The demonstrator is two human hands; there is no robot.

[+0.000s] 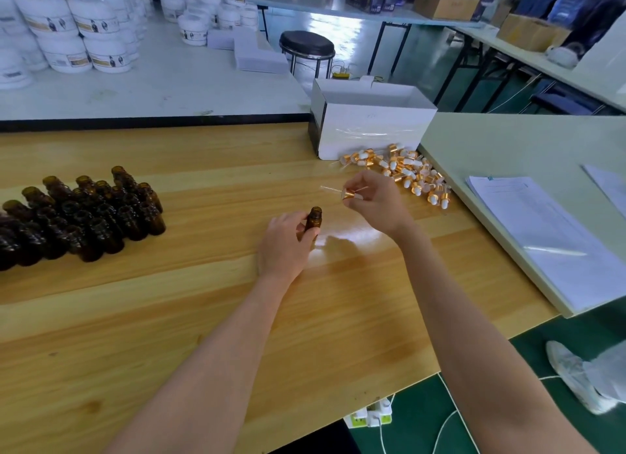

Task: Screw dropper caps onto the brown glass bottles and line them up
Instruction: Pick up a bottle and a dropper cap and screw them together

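Observation:
My left hand (288,241) grips one open brown glass bottle (314,219), upright on the wooden table (203,318) near its middle. Just right of and above the bottle, my right hand (376,201) pinches a gold dropper cap (349,194); its thin glass pipette points left, lying almost level. The cap is apart from the bottle's mouth. A pile of several gold and white dropper caps (406,172) lies behind my right hand. Several uncapped brown bottles (84,216) stand packed together at the table's left.
A white open box (369,125) stands behind the cap pile at the table's far edge. To the right a pale green table (508,141) carries stacked papers (542,233). White tubs (84,33) crowd the far table, with a black stool (306,45) beyond.

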